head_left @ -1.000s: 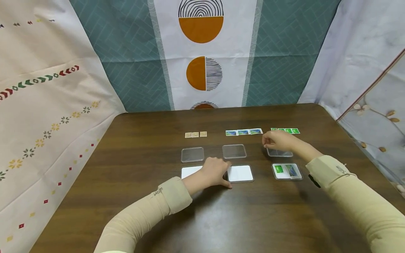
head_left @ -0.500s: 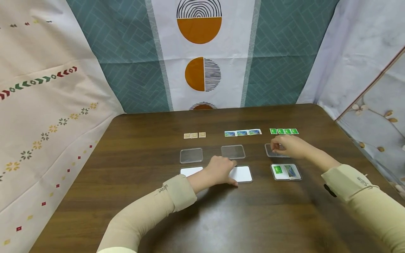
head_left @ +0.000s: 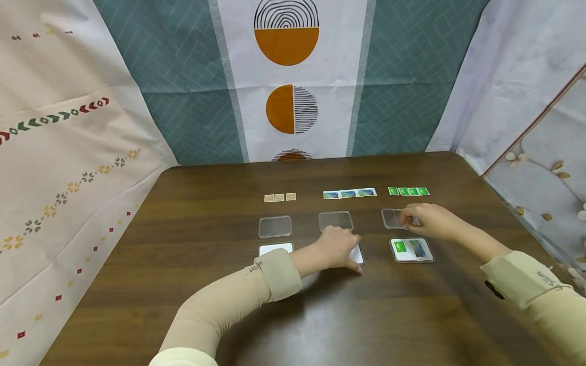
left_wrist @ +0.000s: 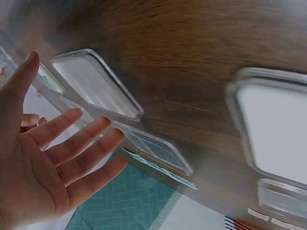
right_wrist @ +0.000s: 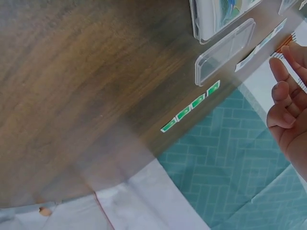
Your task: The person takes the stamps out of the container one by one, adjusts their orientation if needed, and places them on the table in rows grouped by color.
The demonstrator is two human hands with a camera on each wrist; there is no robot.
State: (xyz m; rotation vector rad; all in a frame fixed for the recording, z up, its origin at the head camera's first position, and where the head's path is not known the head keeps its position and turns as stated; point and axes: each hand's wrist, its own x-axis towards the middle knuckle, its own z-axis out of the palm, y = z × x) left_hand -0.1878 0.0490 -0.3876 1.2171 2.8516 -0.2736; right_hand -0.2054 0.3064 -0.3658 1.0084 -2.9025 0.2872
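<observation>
My left hand (head_left: 336, 247) is over the middle white-backed clear case (head_left: 356, 254), covering most of it. In the left wrist view its fingers (left_wrist: 86, 148) are extended and spread, apart from that case. My right hand (head_left: 430, 221) hovers at the right clear lid (head_left: 390, 218), overlapping its right part; its fingers (right_wrist: 283, 103) are loosely bent with nothing visible between them. Just in front of it sits a case (head_left: 411, 258) showing a green stamp (head_left: 400, 246) and a landscape stamp (head_left: 418, 248). Several loose green stamps (head_left: 409, 191) lie in a row behind the right lid.
Further left lie another white-backed case (head_left: 276, 248) and an empty clear lid (head_left: 274, 227). A middle lid (head_left: 336, 218) stands behind my left hand. Blue landscape stamps (head_left: 349, 193) and small tan stamps (head_left: 280, 197) form rows toward the back of the brown table (head_left: 183, 244).
My right hand has drawn back from near the green stamps, moving right and nearer along the right lid. The left hand has slid right across the middle white-backed case.
</observation>
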